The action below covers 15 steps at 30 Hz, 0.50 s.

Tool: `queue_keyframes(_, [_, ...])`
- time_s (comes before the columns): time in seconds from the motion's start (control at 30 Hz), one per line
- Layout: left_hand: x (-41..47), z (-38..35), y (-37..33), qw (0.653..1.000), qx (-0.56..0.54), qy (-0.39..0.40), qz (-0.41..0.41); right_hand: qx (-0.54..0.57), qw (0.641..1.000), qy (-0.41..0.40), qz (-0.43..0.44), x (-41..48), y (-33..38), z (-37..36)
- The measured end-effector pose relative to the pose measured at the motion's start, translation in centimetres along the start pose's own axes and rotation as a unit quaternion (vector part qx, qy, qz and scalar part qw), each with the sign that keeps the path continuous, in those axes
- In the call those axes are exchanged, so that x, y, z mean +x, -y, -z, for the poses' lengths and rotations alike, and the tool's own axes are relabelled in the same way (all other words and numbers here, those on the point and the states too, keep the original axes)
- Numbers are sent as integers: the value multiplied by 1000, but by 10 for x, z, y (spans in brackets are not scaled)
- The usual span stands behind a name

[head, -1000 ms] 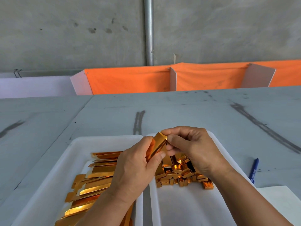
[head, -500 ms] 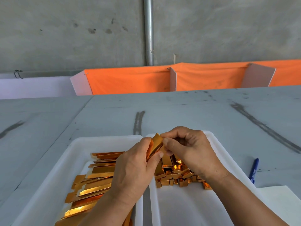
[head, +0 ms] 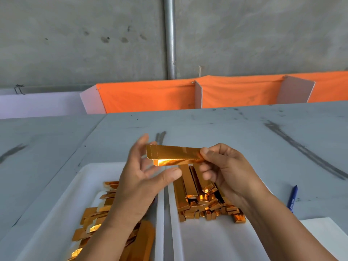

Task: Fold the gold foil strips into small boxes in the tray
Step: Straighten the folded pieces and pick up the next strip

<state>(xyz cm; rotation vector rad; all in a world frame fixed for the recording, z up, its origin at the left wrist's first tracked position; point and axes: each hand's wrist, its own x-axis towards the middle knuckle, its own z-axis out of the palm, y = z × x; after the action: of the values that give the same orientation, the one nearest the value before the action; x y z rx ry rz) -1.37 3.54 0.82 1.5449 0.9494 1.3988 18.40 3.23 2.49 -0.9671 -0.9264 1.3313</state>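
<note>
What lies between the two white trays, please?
In the head view, only a narrow bare strip of the grey table lies between the left tray and the right tray.

The foil strips and folded boxes shone gold; trays were white, the bench grey, the pen blue.
</note>
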Motion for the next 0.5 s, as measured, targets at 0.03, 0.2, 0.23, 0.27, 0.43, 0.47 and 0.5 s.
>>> queue_keyframes(0.03, [0, -1, -1, 998, -41, 37, 13, 9, 1000, 10, -9, 0, -1, -1])
queue_keyframes(0.2, [-1, -8, -3, 995, -44, 85, -23, -47, 997, 49, -24, -1, -9, -9])
queue_keyframes(0.23, [-1, -8, -3, 995, -57, 82, -22, -64, 996, 53, -23, -1, -10, -10])
queue_keyframes(0.27, [-1, -8, -2, 994, -68, 81, -20, -80, 995, 59, -21, -1, -11, -12])
queue_keyframes(0.43, [-1, -8, 0, 994, -60, 75, -45, -212, 970, 120, 7, -9, -15, -18])
queue_keyframes(0.47, [-1, -8, 1, 997, -35, 53, -51, -268, 957, 108, 34, -9, -17, -19])
queue_keyframes(0.5, [0, -7, 3, 998, 11, 25, -54, -312, 944, 86, 64, -10, -18, -19])
